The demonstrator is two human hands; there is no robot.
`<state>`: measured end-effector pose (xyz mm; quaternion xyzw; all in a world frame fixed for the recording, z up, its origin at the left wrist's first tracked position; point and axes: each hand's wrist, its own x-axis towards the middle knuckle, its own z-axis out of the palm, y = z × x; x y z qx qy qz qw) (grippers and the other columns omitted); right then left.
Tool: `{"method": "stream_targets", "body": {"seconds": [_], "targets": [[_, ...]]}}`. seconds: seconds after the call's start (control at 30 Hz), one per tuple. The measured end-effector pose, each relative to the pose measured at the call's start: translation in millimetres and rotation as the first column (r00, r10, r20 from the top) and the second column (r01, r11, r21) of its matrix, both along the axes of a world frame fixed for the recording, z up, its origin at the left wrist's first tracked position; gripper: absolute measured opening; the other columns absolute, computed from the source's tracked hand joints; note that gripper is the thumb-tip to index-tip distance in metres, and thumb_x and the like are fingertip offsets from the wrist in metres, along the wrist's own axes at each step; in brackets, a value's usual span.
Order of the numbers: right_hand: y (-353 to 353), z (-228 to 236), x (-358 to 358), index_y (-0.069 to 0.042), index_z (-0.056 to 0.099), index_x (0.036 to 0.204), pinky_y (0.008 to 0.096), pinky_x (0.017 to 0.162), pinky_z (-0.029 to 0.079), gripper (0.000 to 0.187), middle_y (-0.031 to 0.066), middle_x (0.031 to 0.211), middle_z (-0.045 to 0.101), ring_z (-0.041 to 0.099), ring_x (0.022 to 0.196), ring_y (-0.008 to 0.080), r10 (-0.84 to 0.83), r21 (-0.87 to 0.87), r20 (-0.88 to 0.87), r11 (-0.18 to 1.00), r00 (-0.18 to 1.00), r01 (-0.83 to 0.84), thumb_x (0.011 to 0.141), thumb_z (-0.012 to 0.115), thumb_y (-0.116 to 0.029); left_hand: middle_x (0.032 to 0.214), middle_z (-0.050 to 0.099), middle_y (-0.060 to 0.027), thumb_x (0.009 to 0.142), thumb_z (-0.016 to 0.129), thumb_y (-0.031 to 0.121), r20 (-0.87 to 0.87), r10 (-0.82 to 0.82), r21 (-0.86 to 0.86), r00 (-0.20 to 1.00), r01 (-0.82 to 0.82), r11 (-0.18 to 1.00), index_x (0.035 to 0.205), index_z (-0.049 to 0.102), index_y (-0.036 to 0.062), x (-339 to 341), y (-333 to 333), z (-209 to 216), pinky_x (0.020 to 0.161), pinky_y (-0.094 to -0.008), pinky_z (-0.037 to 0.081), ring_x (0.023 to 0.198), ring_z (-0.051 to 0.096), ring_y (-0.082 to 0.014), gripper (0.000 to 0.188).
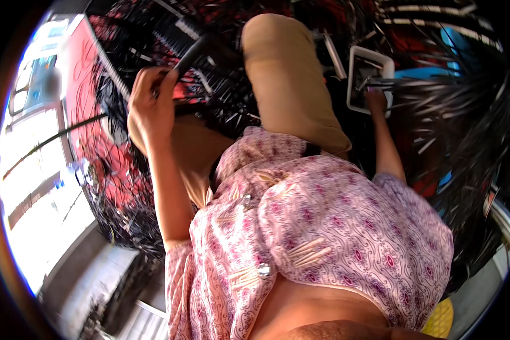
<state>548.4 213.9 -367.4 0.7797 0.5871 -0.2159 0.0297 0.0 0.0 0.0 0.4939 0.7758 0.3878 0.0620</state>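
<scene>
My left hand is raised at the upper left, its fingers closed on a black strip that slants up and to the right. Below and around that strip lies a tangle of dark strips over red material. On the right, my right hand reaches into the near end of a white rectangular tray. Small metallic pieces lie inside the tray beside the fingers. Those fingers look bent, but they are small and dark here, and I cannot see whether they hold anything.
My legs in tan trousers lie between the hands. Bundles of black strips spread at the right, near a blue object. A shiny metal cylinder stands at the far right. Red material and a bright opening are at the left.
</scene>
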Motion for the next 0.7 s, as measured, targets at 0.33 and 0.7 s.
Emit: {"method": "stream_targets", "body": {"seconds": [0.33,0.7], "targets": [[-98,341,-193,0.002,0.063,0.123,0.0197,0.044,0.020,0.038,-0.0090,0.064,0.037,0.029,0.049,0.0006,0.164,0.166,-0.985,0.985,-0.053,-0.053,0.094,0.071,-0.022,0.101,0.067,-0.0122,0.090,0.072,0.010,0.202,-0.187,0.310,0.961,0.119,0.943,0.115,0.067,0.0011,70,-49,27,0.081,-0.0303,0.053,0.090,0.065,-0.0191,0.026],[-161,394,-285,0.001,0.047,0.144,0.0285,0.091,0.045,0.066,0.0095,0.127,0.058,0.055,0.101,0.0137,0.689,0.641,-0.716,0.588,-0.109,-0.493,0.096,0.067,-0.040,0.128,0.063,-0.0179,0.107,0.046,0.046,0.905,-0.394,0.367,0.159,0.176,0.914,0.144,0.042,-0.0046,106,-57,-7,0.100,-0.0369,0.051,0.116,0.064,-0.0234,0.063]]}}
